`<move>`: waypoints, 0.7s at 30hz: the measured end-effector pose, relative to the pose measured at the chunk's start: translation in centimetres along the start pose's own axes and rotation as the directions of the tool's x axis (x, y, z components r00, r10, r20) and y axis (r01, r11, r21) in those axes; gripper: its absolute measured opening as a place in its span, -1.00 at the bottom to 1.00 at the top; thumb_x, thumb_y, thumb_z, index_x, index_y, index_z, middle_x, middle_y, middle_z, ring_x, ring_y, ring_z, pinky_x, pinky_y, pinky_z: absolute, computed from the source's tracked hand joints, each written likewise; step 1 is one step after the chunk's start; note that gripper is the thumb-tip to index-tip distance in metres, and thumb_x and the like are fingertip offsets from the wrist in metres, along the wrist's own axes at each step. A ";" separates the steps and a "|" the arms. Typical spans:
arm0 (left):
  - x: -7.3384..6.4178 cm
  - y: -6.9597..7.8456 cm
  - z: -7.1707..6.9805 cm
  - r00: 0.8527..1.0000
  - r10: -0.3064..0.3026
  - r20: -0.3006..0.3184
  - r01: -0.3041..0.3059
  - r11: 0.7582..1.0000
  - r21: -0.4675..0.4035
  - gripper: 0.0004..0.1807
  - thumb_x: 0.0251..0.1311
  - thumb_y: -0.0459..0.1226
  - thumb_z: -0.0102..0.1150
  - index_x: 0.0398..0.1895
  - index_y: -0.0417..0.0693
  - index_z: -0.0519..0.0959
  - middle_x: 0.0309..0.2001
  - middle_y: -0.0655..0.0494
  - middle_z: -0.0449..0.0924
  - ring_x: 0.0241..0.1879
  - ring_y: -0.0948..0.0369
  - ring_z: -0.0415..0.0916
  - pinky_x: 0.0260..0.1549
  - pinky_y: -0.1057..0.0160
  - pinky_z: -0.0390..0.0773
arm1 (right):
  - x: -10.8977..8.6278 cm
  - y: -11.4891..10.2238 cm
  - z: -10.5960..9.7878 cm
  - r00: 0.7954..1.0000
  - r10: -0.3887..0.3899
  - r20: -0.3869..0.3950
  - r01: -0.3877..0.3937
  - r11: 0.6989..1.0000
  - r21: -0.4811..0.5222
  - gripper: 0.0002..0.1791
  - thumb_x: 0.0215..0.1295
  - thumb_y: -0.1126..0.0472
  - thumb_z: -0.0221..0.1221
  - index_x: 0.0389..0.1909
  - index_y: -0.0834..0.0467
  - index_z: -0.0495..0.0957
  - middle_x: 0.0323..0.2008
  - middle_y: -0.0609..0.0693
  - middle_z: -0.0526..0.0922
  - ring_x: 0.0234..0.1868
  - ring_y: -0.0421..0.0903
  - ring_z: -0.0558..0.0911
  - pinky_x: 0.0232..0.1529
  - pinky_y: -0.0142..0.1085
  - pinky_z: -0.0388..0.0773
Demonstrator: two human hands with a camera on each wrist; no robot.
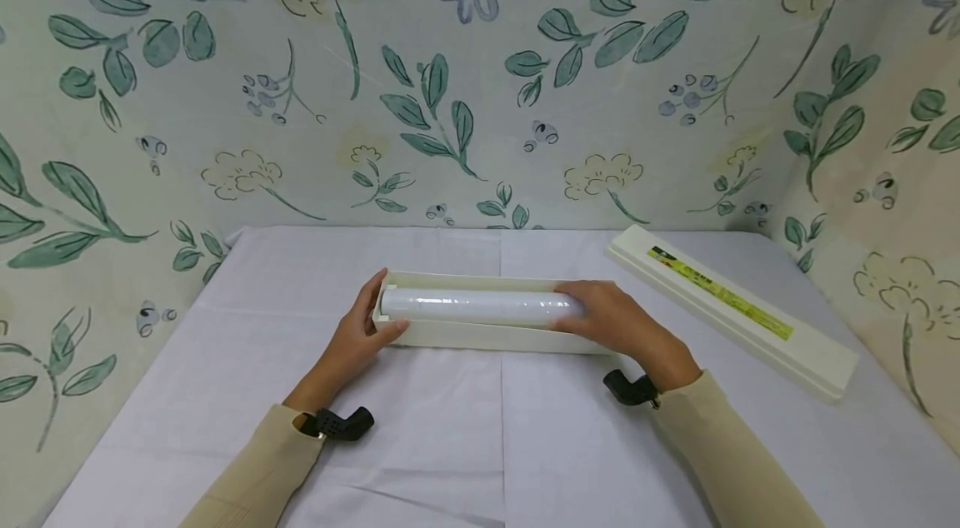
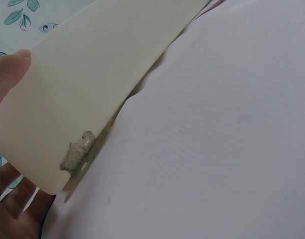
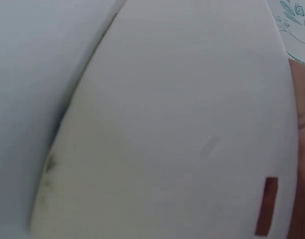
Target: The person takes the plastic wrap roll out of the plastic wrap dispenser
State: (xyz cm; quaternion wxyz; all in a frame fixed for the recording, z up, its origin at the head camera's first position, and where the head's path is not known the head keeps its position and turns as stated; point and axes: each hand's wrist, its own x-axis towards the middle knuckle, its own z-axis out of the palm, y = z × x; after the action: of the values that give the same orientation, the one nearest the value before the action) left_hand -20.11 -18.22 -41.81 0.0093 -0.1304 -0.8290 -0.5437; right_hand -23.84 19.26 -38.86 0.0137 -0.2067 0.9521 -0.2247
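Observation:
A long, narrow cream plastic box [image 1: 480, 336] lies lidless on the table, its length running left to right. Inside it sits a shiny white roll of what looks like cling film [image 1: 472, 305]. My left hand [image 1: 362, 324] grips the box's left end, thumb on the front rim and fingers round the end. The left wrist view shows the box's plain wall [image 2: 92, 74] with a small rough patch low down. At the other end, my right hand [image 1: 611, 316] holds the roll from above, thumb at the front; its fingertips are partly hidden inside the box.
A long cream lid [image 1: 705, 320] with a yellow-green label lies slanted at the right. White cloth [image 1: 420, 436] with fold lines covers the table. A floral curtain [image 1: 480, 95] hangs behind and along both sides. Each wrist wears a small black camera mount [image 1: 345, 425].

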 end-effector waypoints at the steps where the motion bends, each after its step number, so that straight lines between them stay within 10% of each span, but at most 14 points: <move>1: 0.0 0.0 0.0 1.000 0.000 -0.001 0.000 1.000 0.001 -0.07 0.26 -0.21 0.23 0.55 0.06 -0.15 0.49 -0.10 -0.02 0.35 -0.11 0.19 0.25 -0.05 0.28 | 0.0 0.0 0.0 1.000 0.002 0.000 -0.002 1.000 -0.010 -0.27 0.10 -0.07 0.38 0.25 0.18 0.45 0.16 0.14 0.55 0.07 0.08 0.54 0.08 0.03 0.50; 21: 0.0 -0.2 0.1 1.000 -0.010 -0.005 0.010 1.000 0.026 -0.07 0.26 -0.17 0.23 0.55 0.09 -0.15 0.51 -0.06 -0.07 0.38 -0.10 0.15 0.25 -0.05 0.27 | -0.4 -0.6 -0.2 0.997 -0.041 -0.064 0.030 0.986 -0.164 -0.29 0.08 -0.10 0.39 0.21 0.17 0.49 0.09 0.16 0.59 -0.05 0.05 0.58 -0.07 -0.04 0.58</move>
State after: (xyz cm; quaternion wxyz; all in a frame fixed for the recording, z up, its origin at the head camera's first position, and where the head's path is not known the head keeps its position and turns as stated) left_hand -20.14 -18.22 -41.98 0.0103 -0.1246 -0.8368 -0.5331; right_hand -23.25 19.02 -38.40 -0.0392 -0.2166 0.9634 -0.1529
